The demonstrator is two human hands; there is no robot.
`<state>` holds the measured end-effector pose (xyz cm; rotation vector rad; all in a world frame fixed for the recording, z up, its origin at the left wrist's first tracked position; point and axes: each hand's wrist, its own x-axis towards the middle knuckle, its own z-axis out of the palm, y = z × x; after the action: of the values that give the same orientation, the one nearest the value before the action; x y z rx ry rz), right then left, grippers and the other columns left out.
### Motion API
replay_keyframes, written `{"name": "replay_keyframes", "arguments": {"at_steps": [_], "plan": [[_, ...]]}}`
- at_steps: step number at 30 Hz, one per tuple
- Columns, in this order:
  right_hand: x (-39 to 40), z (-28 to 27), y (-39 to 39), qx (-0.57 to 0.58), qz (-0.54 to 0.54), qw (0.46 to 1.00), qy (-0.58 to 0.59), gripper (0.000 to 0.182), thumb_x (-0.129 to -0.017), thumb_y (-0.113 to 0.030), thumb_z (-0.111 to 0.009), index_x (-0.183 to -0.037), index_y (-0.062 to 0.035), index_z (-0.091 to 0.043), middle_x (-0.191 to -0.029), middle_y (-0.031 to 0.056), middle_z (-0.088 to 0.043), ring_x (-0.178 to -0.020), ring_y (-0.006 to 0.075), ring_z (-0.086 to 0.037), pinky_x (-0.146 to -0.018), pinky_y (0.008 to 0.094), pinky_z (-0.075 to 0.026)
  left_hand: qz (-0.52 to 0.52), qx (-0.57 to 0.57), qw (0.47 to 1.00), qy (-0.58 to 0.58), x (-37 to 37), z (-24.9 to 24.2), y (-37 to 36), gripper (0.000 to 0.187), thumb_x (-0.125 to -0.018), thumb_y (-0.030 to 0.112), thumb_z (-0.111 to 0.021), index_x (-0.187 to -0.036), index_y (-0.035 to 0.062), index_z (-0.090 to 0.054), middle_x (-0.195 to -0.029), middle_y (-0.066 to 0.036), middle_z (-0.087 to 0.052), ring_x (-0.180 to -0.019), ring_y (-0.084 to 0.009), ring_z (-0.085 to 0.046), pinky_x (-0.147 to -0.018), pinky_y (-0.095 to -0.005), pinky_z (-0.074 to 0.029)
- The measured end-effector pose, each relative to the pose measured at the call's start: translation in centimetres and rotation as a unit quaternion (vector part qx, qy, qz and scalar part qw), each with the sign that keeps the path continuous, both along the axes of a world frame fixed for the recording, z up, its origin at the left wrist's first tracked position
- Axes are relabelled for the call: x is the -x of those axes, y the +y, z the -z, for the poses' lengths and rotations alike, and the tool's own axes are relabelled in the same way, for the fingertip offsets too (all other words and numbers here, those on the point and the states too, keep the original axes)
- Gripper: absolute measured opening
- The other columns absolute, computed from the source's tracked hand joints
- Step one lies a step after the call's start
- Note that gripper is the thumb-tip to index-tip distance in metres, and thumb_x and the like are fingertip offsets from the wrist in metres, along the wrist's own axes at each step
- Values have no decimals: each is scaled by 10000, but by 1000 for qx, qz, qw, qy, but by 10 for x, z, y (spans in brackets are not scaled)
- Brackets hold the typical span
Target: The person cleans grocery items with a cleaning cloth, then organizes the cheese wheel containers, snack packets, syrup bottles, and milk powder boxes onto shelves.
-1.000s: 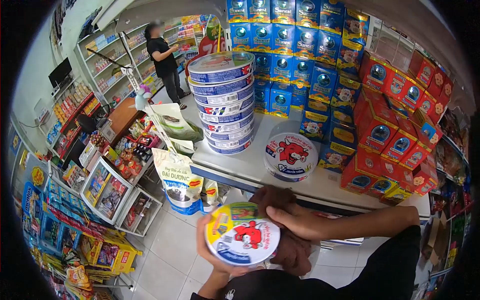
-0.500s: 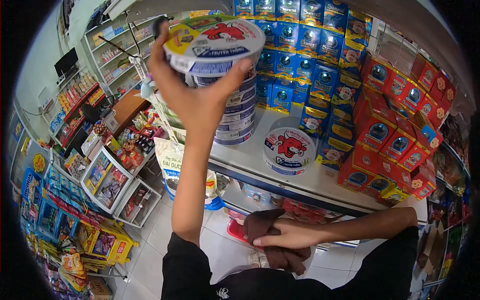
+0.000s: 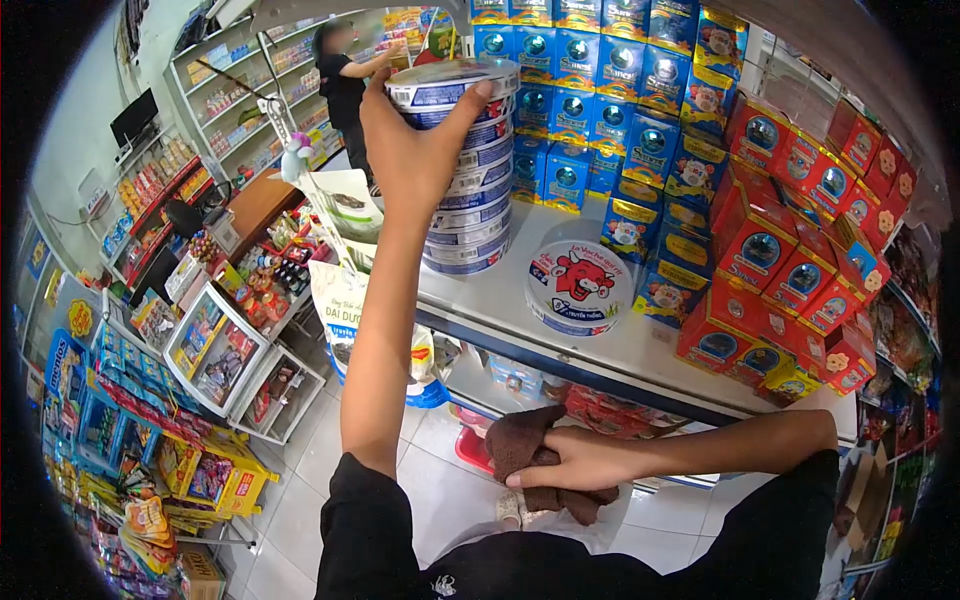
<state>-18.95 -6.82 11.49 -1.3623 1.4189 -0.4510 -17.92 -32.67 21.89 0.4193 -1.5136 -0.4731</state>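
My left hand [image 3: 415, 150] is gripping the top cheese box [image 3: 455, 82] on the stack of round boxes [image 3: 465, 200], which is standing on the shelf [image 3: 500, 300]; a single round box [image 3: 578, 285] is lying just beside the stack; my right hand [image 3: 575, 460] is clutching a brown cloth [image 3: 520, 440] low below the shelf.

Bright, even indoor light fills the shop, with soft glare on the pale bench [image 3: 640, 350] and only faint shadows. Fisheye distortion bends shelves toward black vignetted corners; the distant person [image 3: 345, 85] is blurred.
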Motion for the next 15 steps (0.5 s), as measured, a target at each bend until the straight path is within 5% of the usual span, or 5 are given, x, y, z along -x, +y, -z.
{"name": "replay_keyframes", "arguments": {"at_steps": [6,9,12,13,15], "plan": [[-1,-3,2,40,12,999,5,578,-814,-488,-515,-972,66,-557,-833,192,-604,-796,253,-598,-726,322,-467,-35,39,998,-25,-2,-2,4,957,-622,485,-728,-1214,-149,-325,-1120,-276,-470,-1046,-342,-492,-890,-370,-388],[2,-3,-5,-15,-5,999,27,595,-816,-495,-503,-980,75,-551,-827,200,-602,-788,266,-601,-722,330,-471,43,6,998,-44,-6,-5,6,947,-666,467,-702,-1236,-161,-281,-1186,-311,-395,-1115,-397,-411,-942,-426,-326],[2,2,-1,16,13,1000,15,617,-829,-524,-469,-954,73,-556,-770,199,-595,-763,269,-603,-701,348,-471,-161,117,980,2,-1,12,23,910,-705,431,-677,-1259,-152,-251,-1260,-335,-278,-1183,-467,-272,-977,-503,-228],[3,1,-2,2,0,999,36,610,-839,-528,-450,-937,64,-557,-749,190,-593,-751,263,-603,-688,343,-469,-84,164,983,28,-8,16,44,862,-720,399,-666,-1304,-80,-251,-1303,-341,-187,-1215,-491,-167,-985,-530,-162],[2,0,-2,-25,-25,996,77,601,-859,-536,-412,-904,45,-560,-707,173,-588,-727,249,-603,-660,333,-466,8,175,979,-103,-30,38,85,841,-684,408,-692,-1316,8,-306,-1299,-341,-208,-1203,-479,-214,-975,-512,-206]]}}
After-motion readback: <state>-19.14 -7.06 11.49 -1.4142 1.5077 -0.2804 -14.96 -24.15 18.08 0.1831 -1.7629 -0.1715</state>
